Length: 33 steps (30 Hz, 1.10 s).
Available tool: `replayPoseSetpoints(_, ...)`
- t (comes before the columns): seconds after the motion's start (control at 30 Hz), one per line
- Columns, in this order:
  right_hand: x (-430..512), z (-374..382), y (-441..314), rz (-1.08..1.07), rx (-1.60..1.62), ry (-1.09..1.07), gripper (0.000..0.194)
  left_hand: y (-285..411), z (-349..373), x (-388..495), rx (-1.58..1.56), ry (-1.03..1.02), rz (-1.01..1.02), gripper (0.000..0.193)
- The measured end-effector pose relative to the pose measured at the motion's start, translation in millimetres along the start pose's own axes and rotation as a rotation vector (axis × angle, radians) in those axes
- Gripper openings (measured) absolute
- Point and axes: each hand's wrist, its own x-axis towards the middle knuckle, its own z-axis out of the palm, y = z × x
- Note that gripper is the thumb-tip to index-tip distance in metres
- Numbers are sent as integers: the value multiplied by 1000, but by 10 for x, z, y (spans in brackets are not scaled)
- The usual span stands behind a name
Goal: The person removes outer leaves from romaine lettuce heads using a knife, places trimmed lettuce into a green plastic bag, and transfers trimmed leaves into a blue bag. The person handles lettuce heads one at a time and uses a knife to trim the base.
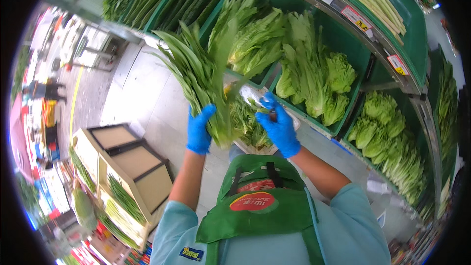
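Observation:
My left hand (199, 129), in a blue glove, is closed around the lower part of a bunch of long-leaf lettuce (193, 66), whose leaves fan up and to the left. To its right, my gloved right hand (278, 125) grips a small knife with a brown handle (272, 115); its blade is blurred. Between and below the hands, cut leaves (247, 119) lie in a light-coloured container (265, 151) near the floor.
Green display bins hold cucumbers (191, 7), leafy lettuce (257, 40) and round lettuce heads (375, 125). An upper shelf edge (368, 22) bears price tags. At lower left stands a wooden display stand (136, 176) with green stalks. A person (44, 91) stands far off at left.

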Motion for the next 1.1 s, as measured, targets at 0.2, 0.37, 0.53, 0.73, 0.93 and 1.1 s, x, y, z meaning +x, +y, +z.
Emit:
replayPoseSetpoints(0.2, -418, -236, -152, 248, 98, 300, 45, 866, 704, 1779, 61, -384, 155, 55)
replayPoseSetpoints(0.37, -863, -94, -139, 423, 82, 317, 38, 978, 943, 2371, -48, -471, -162, 44)
replayPoseSetpoints(0.53, -59, 265, -543, 489, 346, 56, 42, 1101, 845, 1865, -158, -465, -403, 37)
replayPoseSetpoints(0.73, 1281, 865, -656, 599, 953, -6, 41, 1259, 390, 1308, -96, -399, -420, 35)
replayPoseSetpoints(0.93, 1345, 1243, -657, 643, 983, -152, 45, 1083, 224, 738, 441, -143, 164, 67)
replayPoseSetpoints(1.1, 975, 1226, -342, 435, 742, -49, 47, 815, -116, 446, 9, -233, 57, 87)
